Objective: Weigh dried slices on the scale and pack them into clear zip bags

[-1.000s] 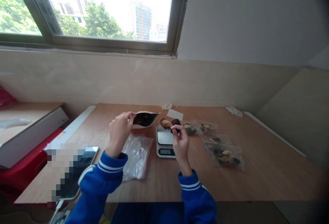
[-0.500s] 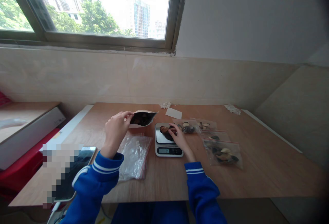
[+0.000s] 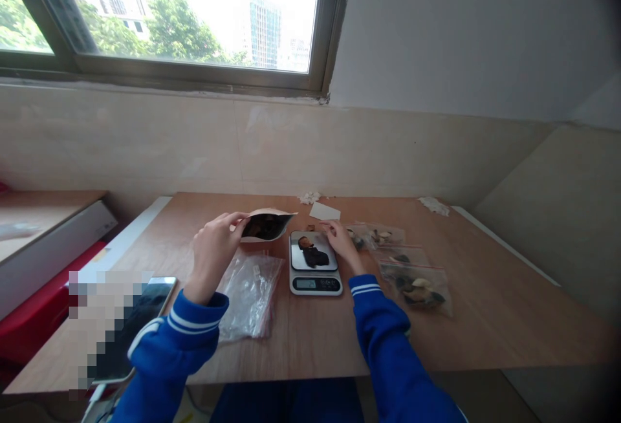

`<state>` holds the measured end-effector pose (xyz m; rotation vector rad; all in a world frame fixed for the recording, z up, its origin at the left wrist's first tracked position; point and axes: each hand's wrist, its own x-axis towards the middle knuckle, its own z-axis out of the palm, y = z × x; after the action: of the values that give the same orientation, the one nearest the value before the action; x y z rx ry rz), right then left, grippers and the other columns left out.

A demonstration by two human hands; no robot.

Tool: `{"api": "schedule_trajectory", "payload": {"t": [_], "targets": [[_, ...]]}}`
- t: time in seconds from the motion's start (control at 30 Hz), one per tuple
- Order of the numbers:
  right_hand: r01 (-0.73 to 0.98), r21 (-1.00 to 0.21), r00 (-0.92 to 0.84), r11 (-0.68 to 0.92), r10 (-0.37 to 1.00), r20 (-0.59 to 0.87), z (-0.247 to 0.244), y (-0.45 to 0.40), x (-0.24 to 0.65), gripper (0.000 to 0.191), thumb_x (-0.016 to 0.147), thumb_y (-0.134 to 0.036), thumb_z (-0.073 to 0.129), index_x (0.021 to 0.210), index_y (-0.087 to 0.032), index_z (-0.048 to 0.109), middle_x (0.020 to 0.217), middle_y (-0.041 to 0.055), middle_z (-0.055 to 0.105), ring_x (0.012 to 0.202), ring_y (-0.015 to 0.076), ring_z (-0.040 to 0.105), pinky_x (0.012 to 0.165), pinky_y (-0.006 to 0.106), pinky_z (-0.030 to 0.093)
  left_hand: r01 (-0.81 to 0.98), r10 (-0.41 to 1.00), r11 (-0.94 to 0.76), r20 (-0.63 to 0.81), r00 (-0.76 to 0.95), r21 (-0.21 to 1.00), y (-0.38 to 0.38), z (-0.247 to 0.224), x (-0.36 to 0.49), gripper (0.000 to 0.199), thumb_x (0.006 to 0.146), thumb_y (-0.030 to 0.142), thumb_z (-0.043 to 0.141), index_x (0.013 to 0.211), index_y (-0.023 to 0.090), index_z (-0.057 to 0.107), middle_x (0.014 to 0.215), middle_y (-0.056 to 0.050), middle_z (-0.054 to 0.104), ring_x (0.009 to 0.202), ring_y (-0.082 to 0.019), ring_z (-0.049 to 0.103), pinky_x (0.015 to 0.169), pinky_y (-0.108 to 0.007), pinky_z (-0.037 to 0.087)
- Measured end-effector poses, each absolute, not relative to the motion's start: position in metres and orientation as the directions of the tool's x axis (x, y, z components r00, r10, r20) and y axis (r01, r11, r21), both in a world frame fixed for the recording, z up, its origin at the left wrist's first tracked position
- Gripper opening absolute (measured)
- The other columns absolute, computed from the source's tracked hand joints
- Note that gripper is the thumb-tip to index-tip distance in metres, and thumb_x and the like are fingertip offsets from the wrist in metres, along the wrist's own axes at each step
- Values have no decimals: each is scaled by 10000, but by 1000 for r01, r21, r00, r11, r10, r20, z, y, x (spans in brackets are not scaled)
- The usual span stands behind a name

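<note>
Left hand (image 3: 216, 251): fingers closed in a pinch on the near-left edge of one pouch (image 3: 268, 226), pale outside, dark inside, mouth gaping, held above the counter (image 3: 466, 281). Brownish contents show dimly within.

Right hand (image 3: 343, 244): fingers bent and near together, tips at the far right corner of the scale (image 3: 315, 287). Whether they grip anything, or touch the platform, cannot be told.

Brown and black pieces (image 3: 313, 255): one group, irregular, lying on the scale platform, just left of and nearer than the right fingertips, apart from them; to the right of the pouch and lower than it. One small brown bit (image 3: 311, 227) just beyond the scale's far edge.

Markings: scale display (image 3: 305, 284) lit, digits too small to read surely; pale symbols on the dark panel beside it, illegible.

Clear bags (image 3: 250, 297): flat stack, reddish edge strips, left of the scale. Filled bags (image 3: 421, 292): clear, red-edged, dark and pale pieces inside, grouped right of the scale, the nearest one largest in view.

White card (image 3: 325, 211): one, beyond the scale. Whitish crumpled scraps (image 3: 309, 198): at the far edge, a second lot farther right.

Tablet-like device (image 3: 138, 326): at left, partly pixelated, white cable (image 3: 97, 394) at its near end.
</note>
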<state>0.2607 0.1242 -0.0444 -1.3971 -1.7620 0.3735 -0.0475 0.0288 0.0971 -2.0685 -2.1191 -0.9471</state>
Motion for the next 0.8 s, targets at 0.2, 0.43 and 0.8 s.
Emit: {"api": "schedule_trajectory", "payload": {"t": [0.2,0.43,0.8], "targets": [[710,-646,-146,281,956,256,-42,173,243,207,830,-124,535,932,-154,712,1018,98,711,981,184,622,952,316,430,916,902,-78,418,-103,393,29,95,-47,273,893,449,504,992,330,729,940,4,739,808,-195,666,587,-252,370],[716,-677,-151,168,985,84,-48,195,237,175,704,-27,623,649,-172,702,628,24,698,605,139,618,678,235,478,911,907,-84,411,-98,403,26,93,-49,245,896,432,513,971,335,725,959,28,738,802,-177,670,598,-250,370],[583,-779,-127,232,973,195,-41,147,268,180,818,-193,571,918,-133,707,836,90,719,754,195,666,707,299,516,900,904,-117,421,-79,419,25,94,-52,229,897,425,520,975,339,717,954,43,737,788,-171,665,602,-251,361]]}}
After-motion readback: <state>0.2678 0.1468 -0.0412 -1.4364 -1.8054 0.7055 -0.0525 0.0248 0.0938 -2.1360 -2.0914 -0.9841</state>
